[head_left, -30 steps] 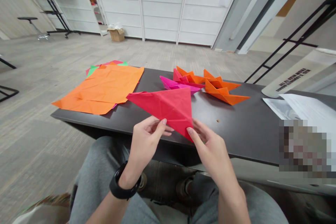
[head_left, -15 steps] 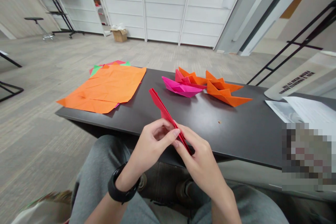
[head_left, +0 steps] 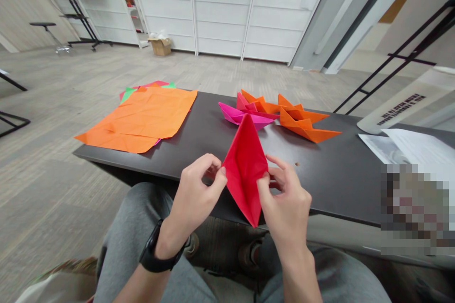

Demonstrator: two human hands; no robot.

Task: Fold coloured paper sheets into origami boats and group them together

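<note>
A folded red paper [head_left: 246,165] is held over the near edge of the dark table, spread into a pointed diamond with a hollow down its middle. My left hand [head_left: 199,189] pinches its left corner between thumb and fingers. On the opposite corner, the thumb and fingers of my right hand [head_left: 286,194] are closed in the same way. Behind its top point sits a magenta paper boat [head_left: 231,112], partly covered by it. A pinkish-red paper boat [head_left: 245,103] and several orange paper boats [head_left: 305,129] stand close by.
A stack of orange paper sheets [head_left: 138,120], with green and red edges showing, lies on the table's [head_left: 181,144] left end. White papers [head_left: 423,149] and a pale printed roll-like object [head_left: 394,109] are at the right, near a blurred-out patch [head_left: 415,208].
The red paper was a narrow, flat strip in both hands. Now my hands have moved apart and the paper is pulled open into a wide diamond.
</note>
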